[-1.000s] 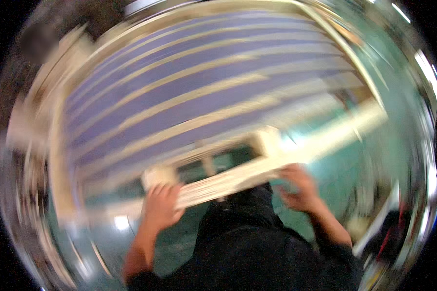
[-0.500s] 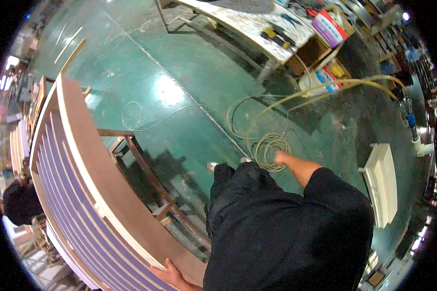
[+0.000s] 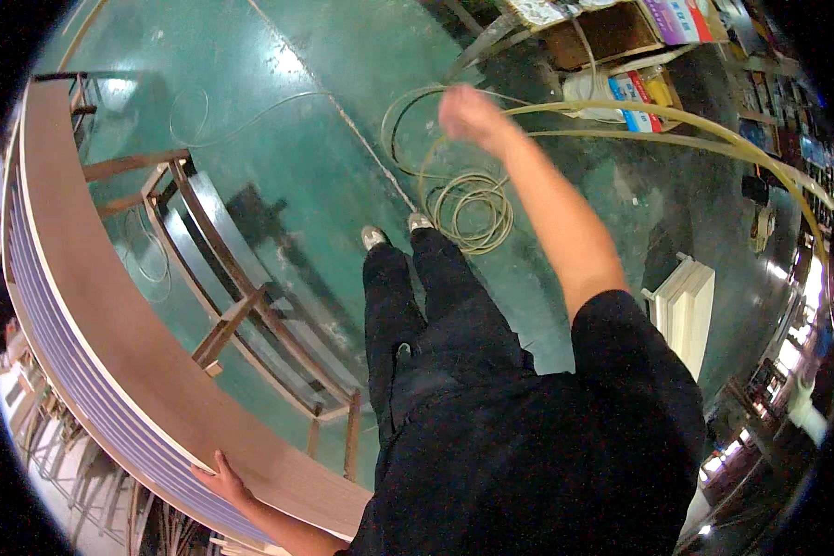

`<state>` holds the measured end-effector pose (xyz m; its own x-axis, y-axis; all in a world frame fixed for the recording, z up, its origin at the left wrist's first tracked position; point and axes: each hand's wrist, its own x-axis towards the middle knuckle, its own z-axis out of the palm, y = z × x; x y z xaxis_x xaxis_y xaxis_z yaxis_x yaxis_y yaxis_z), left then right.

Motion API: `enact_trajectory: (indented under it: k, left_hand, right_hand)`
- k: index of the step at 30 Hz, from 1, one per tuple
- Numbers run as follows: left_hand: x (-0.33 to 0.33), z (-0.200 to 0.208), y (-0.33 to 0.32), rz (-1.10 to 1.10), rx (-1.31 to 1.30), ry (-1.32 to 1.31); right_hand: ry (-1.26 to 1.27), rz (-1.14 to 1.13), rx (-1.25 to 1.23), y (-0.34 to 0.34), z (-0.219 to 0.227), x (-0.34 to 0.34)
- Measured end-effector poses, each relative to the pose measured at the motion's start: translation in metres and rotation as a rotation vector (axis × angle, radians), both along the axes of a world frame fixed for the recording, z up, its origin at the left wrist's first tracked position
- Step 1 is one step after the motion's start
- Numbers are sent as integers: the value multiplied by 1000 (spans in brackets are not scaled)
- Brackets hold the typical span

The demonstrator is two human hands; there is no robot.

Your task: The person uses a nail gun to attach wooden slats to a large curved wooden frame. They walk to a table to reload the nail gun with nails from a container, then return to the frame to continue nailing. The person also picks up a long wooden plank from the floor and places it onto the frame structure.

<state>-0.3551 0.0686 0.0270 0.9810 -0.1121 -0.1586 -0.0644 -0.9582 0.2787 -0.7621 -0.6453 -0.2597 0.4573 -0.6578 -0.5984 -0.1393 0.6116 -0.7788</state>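
A long wooden frame [image 3: 157,361] with a broad brown side, a pale edge and a slatted, purplish face stretches along my left. My left hand [image 3: 222,482] grips its pale edge near the close end, thumb on the brown side and fingers over toward the slats. My right hand [image 3: 473,119] is held out in front at the end of a stretched arm, touching nothing that I can see. Motion smears its fingers, which look curled. Below and beyond it on the green floor lies a coiled hose [image 3: 473,213].
A dark trestle stand [image 3: 232,269] is beside the wooden frame. Yellowish hoses [image 3: 713,116] run off to the right. Boxes and a white bucket [image 3: 588,97] stand by a worktable at the upper right. A white moulded piece [image 3: 684,310] lies on the floor at right.
My right hand has swung forward and up, away from beside the hose coil. My view has shifted, and the wooden frame now sits farther left. The left hand stays at its edge.
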Motion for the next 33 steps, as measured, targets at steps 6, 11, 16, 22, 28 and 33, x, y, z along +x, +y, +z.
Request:
enact_trajectory:
  k: [6,11,16,22,28,33]
  left_hand:
    - [-15,6,-5,93,88,-1]
    - [-29,3,17,194,-56,91]
    - [-17,50,-4,151,156,47]
    - [-39,30,22,144,148,49]
    - [-32,59,-38,87,109,2]
    - [-30,19,20,-65,150,-184]
  right_hand:
    - [819,-175,-856,-207,53,80]
    - [1529,216,-1200,-293,10,55]
    - [1459,110,-914,-397,-91,-108]
    - [1562,162,-979,-474,-96,-159]
    - [964,359,-1026,-324,-25,10]
    - [693,931,-904,-100,87,173]
